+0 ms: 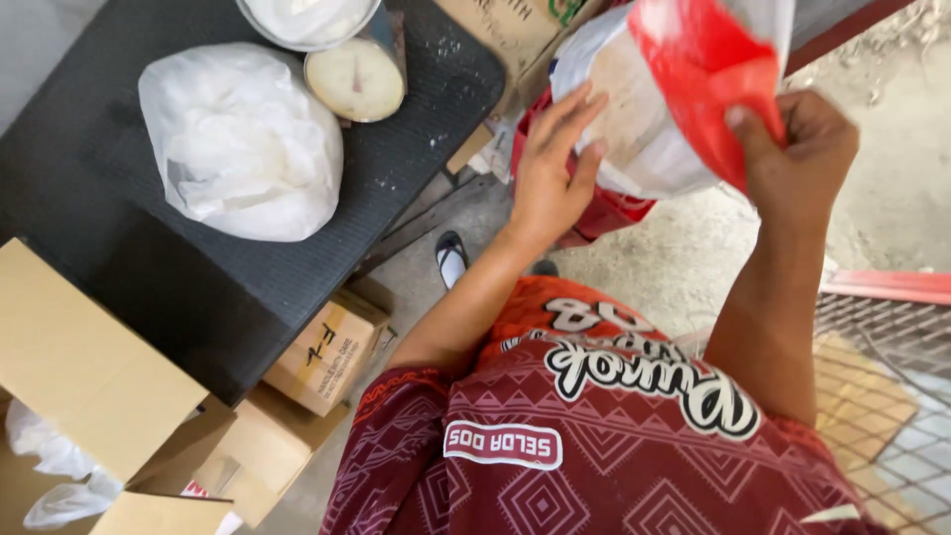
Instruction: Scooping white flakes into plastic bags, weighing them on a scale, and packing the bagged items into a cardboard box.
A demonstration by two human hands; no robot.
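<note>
We're holding up one red and white plastic bag (674, 94) at the far right, over the concrete floor (644, 267). Our right hand (792, 149) is pinching its red edge in a closed grip, thumb on top. Our left hand (550, 163) is lying flat and open against the bag's pale side, not clamping anything. Off to the left, one dark worktop (149, 267) is carrying one knotted white bag (243, 139) and one dial scale (355, 77). We're counting two cardboard boxes (322, 355) underneath it.
</note>
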